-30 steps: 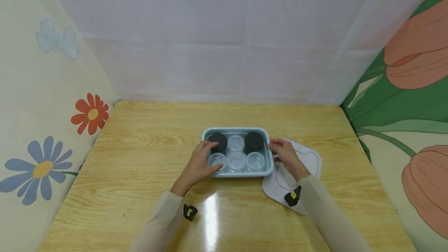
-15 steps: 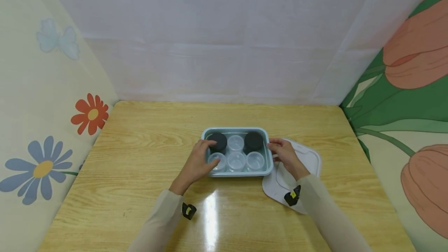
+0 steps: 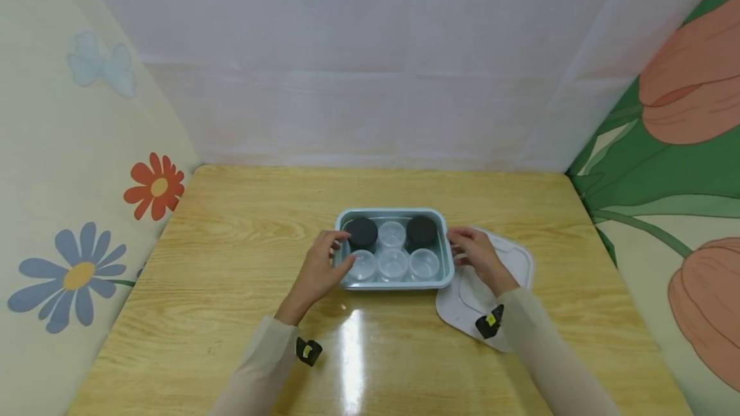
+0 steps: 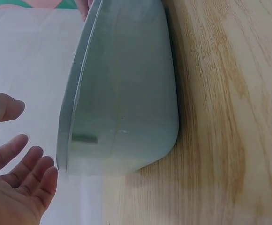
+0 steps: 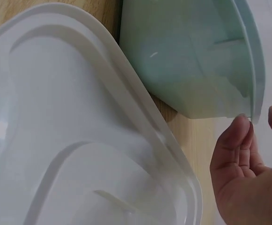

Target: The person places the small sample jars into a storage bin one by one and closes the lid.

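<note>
A pale blue-green plastic bin (image 3: 393, 212) stands on the wooden table. Inside it are two round black-topped items (image 3: 361, 234) in the back corners and several small clear round cups (image 3: 392, 264). My left hand (image 3: 318, 271) is at the bin's left end, fingers loosely bent and thumb spread. In the left wrist view its fingertips come right up to the rim, with nothing in the palm. At the opposite end is my right hand (image 3: 476, 255). The right wrist view has its bent fingertips (image 5: 238, 127) under the rim, the thumb held apart from it.
A white lid (image 3: 520, 262) lies on the table to the right of the bin, partly beneath my right hand and forearm. Behind the table (image 3: 260, 198) hangs a white cloth (image 3: 347, 114). Flower-printed panels (image 3: 694, 185) close off both sides.
My left hand has drawn back slightly left, off the cups toward the bin's rim, and its thumb has come away from over the front-left cup. The right hand has barely shifted.
</note>
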Demonstrator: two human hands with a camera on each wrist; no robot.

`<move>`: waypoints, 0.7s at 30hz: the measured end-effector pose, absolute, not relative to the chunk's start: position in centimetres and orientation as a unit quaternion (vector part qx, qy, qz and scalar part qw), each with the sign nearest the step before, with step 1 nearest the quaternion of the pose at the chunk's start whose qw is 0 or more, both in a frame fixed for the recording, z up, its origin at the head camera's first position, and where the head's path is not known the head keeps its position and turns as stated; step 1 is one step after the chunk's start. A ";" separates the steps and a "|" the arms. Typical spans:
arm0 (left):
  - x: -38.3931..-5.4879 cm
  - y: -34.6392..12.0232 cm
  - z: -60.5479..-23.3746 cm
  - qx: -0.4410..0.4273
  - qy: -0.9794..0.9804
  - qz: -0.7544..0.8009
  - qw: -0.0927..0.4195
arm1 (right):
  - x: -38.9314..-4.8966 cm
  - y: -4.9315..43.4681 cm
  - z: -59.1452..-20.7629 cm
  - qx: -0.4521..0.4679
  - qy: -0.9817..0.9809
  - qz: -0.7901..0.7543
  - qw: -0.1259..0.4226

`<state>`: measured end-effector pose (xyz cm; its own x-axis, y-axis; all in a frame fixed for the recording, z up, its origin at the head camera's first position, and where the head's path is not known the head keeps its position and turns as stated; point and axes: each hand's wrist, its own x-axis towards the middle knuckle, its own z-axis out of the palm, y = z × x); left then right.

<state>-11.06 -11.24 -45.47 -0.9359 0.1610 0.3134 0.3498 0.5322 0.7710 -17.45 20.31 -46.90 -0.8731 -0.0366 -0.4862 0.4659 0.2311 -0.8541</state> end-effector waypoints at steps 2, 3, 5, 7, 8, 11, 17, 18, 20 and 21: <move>-10.9 -11.3 -45.4 -0.140 -0.869 -0.465 0.098 | -17.5 20.6 -46.9 0.141 0.758 -0.602 0.208; -10.9 -11.3 -45.3 -0.138 -0.869 -0.466 0.096 | -17.5 20.7 -46.9 0.138 0.759 -0.602 0.208; -10.8 -11.4 -45.3 -0.133 -0.870 -0.466 0.092 | -17.4 21.0 -46.9 0.137 0.758 -0.604 0.206; -10.6 -11.5 -45.2 -0.129 -0.870 -0.468 0.086 | -17.4 21.3 -46.9 0.136 0.757 -0.605 0.205; -10.6 -11.5 -45.1 -0.126 -0.870 -0.469 0.084 | -17.3 21.5 -46.9 0.135 0.758 -0.606 0.203; -10.2 -11.6 -44.9 -0.115 -0.867 -0.478 0.076 | -17.2 22.1 -46.9 0.135 0.757 -0.608 0.197; -9.3 -12.2 -45.0 -0.073 -0.863 -0.497 0.062 | -16.8 23.1 -46.6 0.138 0.762 -0.600 0.199; -9.1 -12.3 -45.0 -0.064 -0.862 -0.499 0.060 | -16.7 23.3 -46.5 0.140 0.763 -0.598 0.202; -8.7 -12.5 -45.0 -0.044 -0.857 -0.510 0.061 | -16.5 23.5 -46.2 0.141 0.764 -0.596 0.202; -8.5 -12.6 -45.1 -0.032 -0.854 -0.516 0.062 | -16.4 23.7 -46.1 0.141 0.763 -0.597 0.202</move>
<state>-8.49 -12.57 -45.06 -0.9903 -0.0083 0.1387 0.1189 0.4658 0.8769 -16.44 23.68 -46.11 -0.8790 -0.0254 -0.4762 0.4561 0.2467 -0.8550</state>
